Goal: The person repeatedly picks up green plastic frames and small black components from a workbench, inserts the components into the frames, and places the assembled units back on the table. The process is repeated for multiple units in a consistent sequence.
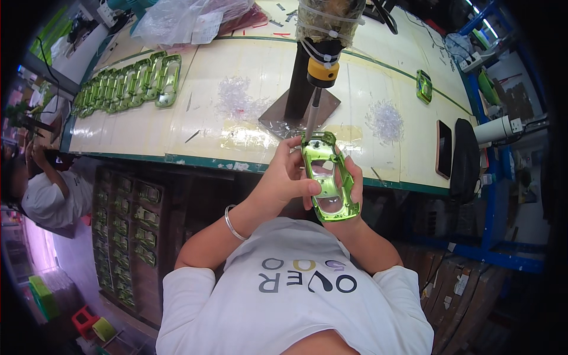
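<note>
A shiny green toy car body shell (327, 176) is held upright in front of me, over the table's near edge. My left hand (285, 177) grips its left side, thumb across the shell. My right hand (354, 186) is behind it and holds its right side, mostly hidden. The top end of the shell meets the thin metal tip (312, 115) of a fixed tool with a yellow collar (323, 71) on a black post.
A row of several green shells (127, 83) lies at the far left of the pale table (195, 124). Two heaps of clear plastic bits (384, 121), one loose green shell (423, 86), a phone (444, 148) and plastic bags (189, 21) are about. Another person (41, 189) sits left; trays of shells (127, 225) stand below.
</note>
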`<state>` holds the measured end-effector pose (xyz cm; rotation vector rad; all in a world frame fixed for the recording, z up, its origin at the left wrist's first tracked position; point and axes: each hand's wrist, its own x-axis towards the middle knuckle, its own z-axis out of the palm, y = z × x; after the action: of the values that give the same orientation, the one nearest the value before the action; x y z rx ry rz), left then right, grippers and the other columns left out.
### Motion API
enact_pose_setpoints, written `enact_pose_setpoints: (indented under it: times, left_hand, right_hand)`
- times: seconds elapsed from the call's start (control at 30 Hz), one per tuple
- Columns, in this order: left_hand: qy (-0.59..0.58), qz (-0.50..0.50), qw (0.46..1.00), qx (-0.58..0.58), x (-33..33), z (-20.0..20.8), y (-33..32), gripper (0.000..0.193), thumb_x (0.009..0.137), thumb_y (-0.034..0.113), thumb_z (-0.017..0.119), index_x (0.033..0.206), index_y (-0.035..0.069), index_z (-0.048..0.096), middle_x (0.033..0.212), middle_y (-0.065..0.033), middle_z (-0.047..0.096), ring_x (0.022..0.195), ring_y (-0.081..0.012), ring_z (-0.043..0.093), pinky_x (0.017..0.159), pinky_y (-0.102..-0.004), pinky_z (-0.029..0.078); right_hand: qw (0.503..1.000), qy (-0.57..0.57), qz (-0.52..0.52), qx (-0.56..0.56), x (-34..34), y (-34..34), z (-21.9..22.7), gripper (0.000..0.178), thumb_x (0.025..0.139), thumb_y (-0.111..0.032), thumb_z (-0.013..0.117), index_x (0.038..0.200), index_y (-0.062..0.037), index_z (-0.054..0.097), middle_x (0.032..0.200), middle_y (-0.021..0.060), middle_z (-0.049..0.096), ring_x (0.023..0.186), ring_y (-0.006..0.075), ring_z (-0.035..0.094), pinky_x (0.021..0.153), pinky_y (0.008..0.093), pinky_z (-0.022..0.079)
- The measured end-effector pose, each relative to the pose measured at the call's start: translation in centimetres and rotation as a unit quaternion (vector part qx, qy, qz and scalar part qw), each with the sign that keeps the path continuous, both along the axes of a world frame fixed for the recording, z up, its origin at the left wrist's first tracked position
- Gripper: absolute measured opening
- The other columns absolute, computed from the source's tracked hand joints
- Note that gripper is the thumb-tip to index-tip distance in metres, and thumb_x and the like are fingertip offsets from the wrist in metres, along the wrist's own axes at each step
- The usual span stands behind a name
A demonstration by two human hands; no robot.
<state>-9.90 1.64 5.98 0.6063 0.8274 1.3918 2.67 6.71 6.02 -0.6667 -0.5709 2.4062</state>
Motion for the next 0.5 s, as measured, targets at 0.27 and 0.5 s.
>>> enact_pose_setpoints:
  times: [0.27, 0.5]
  left_hand:
    - [-0.001, -0.009, 1.000, 0.004, -0.1, -0.2, -0.2, 0.103, 0.053, 0.035, 0.078, 0.125, 0.000, 0.012, 0.117, -0.0140, 0.040, 0.110, -0.0222, 0.041, 0.092, -0.0323, 0.034]
    - [-0.031, 0.024, 0.999, 0.007, 0.1, -1.4, -1.4, 0.109, 0.051, 0.037, 0.079, 0.128, 0.002, 0.010, 0.119, -0.0134, 0.039, 0.112, -0.0230, 0.039, 0.092, -0.0322, 0.032]
  right_hand:
    - [0.999, -0.020, -0.021, 0.030, -0.5, 0.0, 0.0, 0.047, 0.082, -0.043, 0.031, 0.115, -0.0099, 0.038, 0.085, 0.0082, 0.053, 0.067, 0.0145, 0.055, 0.047, 0.0237, 0.044]
    - [0.999, 0.017, 0.015, -0.049, -0.5, 0.5, -1.3, 0.041, 0.084, -0.039, 0.034, 0.115, -0.0116, 0.040, 0.086, 0.0099, 0.054, 0.068, 0.0169, 0.055, 0.052, 0.0248, 0.045]
